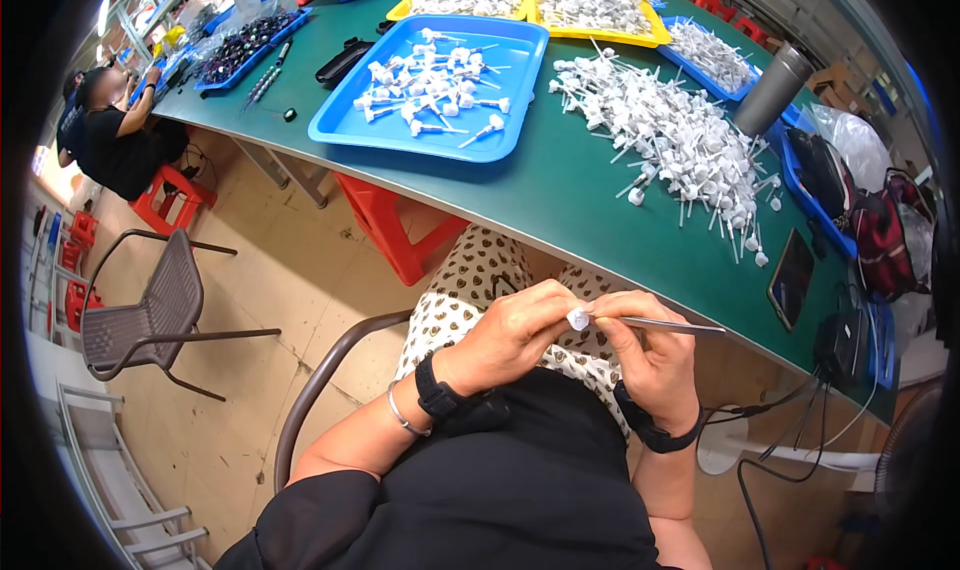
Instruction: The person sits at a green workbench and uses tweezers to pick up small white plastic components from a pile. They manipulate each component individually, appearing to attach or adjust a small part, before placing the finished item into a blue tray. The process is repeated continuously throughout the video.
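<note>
Above my lap, my left hand (524, 332) pinches a small white plastic part (578, 318) with a round head. My right hand (650, 348) meets it there, its fingers closed round a slim metal tool (690, 326) whose far end sticks out to the right. The tool's other end is by the white part; whether it touches is hidden by my fingers. On the green table (450, 185) ahead lies a large pile of similar white parts with thin stems (670, 130). To its left, a blue tray (335, 120) holds several more of them, spread loosely.
Two yellow trays (655, 36) full of white parts stand at the back. A grey metal flask (775, 90) and a phone (791, 279) are on the right. A red stool (375, 225) is under the table; a brown chair (160, 290) stands left. Another person (115, 135) sits far left.
</note>
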Tool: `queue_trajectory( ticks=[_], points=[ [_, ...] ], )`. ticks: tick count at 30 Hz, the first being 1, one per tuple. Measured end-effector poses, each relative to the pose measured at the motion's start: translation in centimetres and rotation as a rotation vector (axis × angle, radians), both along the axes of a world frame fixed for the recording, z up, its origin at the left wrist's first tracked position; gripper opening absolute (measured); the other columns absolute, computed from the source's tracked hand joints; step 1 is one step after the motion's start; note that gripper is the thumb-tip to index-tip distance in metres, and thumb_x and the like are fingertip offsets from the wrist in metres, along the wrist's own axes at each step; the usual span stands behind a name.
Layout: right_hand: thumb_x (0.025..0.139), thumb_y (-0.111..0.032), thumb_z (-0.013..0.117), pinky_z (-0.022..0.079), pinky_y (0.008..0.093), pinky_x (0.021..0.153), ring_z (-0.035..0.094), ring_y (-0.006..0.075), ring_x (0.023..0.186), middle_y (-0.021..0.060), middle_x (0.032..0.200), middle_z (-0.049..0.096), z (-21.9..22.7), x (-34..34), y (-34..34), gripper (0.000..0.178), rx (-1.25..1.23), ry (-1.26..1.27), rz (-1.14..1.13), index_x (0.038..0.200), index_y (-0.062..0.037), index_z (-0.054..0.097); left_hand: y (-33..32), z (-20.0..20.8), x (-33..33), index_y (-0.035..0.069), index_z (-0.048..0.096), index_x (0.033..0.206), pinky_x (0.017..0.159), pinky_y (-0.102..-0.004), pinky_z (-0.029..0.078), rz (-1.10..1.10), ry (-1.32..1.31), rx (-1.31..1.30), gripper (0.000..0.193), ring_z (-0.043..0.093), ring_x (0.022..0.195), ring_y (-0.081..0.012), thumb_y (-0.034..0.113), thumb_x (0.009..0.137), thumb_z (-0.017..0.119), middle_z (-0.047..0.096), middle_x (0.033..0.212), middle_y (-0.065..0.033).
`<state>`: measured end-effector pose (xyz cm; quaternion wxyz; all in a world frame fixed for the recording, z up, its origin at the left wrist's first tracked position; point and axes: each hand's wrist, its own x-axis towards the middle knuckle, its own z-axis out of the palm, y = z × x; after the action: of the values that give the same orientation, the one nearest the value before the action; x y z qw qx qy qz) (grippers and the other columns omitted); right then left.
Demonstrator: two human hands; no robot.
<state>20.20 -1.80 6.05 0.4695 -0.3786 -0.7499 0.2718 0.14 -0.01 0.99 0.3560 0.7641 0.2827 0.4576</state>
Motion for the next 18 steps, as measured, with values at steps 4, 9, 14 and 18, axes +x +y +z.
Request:
queue_trajectory(
  ticks=[4,9,14,18],
  points=[
    [0.095,0.000,0.069,0.057,0.0306,0.074,0.072,0.0189,0.083,0.0115,0.097,0.075,-0.6,-0.1,-0.2,0.008,-0.144,0.107,-0.026,0.103,0.0029,0.070,0.2,-0.3,-0.2,0.000,0.067,0.119,0.079,-0.0361,0.055,-0.015,0.004,-0.018,0.028,0.068,0.092,-0.0275,-0.008,0.092,0.066,0.067,0.103,-0.0127],
    [0.096,0.002,0.069,0.058,0.0292,0.079,0.073,0.0186,0.088,0.0124,0.100,0.074,-0.7,-0.9,-0.3,0.009,-0.170,0.263,-0.051,0.104,0.0046,0.070,0.1,-0.4,-0.2,-0.001,0.067,0.120,0.077,-0.0355,0.055,0.007,-0.029,-0.039,0.027,0.067,0.088,-0.0258,-0.007,0.094,0.065,0.066,0.101,-0.0125],
    [0.095,0.002,0.070,0.058,0.0291,0.080,0.072,0.0189,0.091,0.0128,0.102,0.074,-1.2,-1.0,-0.4,0.011,-0.130,0.290,-0.053,0.106,0.0037,0.069,-0.1,-0.6,-0.1,-0.001,0.066,0.122,0.072,-0.0338,0.055,0.025,-0.044,-0.047,0.028,0.067,0.083,-0.0233,-0.007,0.095,0.064,0.065,0.097,-0.0119],
    [0.096,0.001,0.070,0.057,0.0296,0.080,0.071,0.0192,0.091,0.0130,0.102,0.074,-1.5,-1.1,-0.3,0.011,-0.102,0.244,-0.047,0.106,0.0030,0.069,0.1,-1.0,-0.1,-0.001,0.066,0.123,0.072,-0.0341,0.055,0.029,-0.058,-0.009,0.029,0.066,0.083,-0.0236,-0.007,0.095,0.064,0.066,0.097,-0.0117]
  ],
)
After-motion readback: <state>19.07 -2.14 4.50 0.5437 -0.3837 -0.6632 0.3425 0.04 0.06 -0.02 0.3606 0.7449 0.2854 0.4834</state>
